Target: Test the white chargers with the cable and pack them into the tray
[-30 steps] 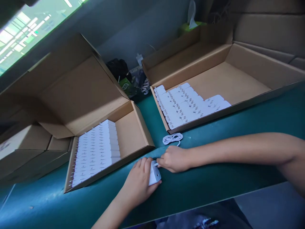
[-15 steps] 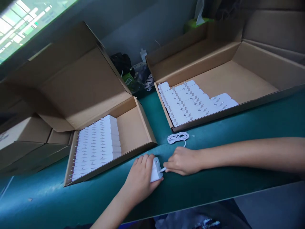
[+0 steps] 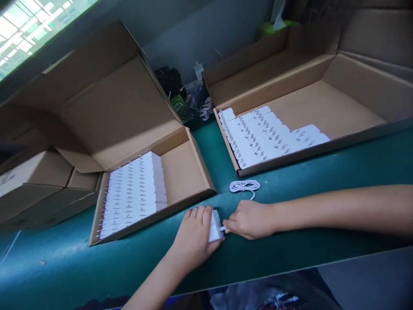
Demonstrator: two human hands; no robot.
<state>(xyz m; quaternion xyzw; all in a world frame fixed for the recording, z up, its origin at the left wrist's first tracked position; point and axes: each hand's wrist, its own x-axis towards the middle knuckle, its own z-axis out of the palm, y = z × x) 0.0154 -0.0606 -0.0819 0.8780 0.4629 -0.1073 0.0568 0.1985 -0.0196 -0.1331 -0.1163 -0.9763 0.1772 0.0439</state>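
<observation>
Adapter [image 3: 215, 229] white, boxy; left hand [image 3: 194, 232] clasps it; right hand [image 3: 249, 219] pinches white plug [image 3: 223, 228].

No wording was legible: dark print on a brown cardboard carton [image 3: 38, 170] at far left, a pale mark on a small green packet [image 3: 178, 104] and the light print on a dark fabric garment [image 3: 243, 293] appeared blurred.

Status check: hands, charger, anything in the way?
Left hand gripping charger. Right hand holding plug at charger's end face, full seating unclear. Cable coil beyond right hand, no obstruction visible at charger.
</observation>
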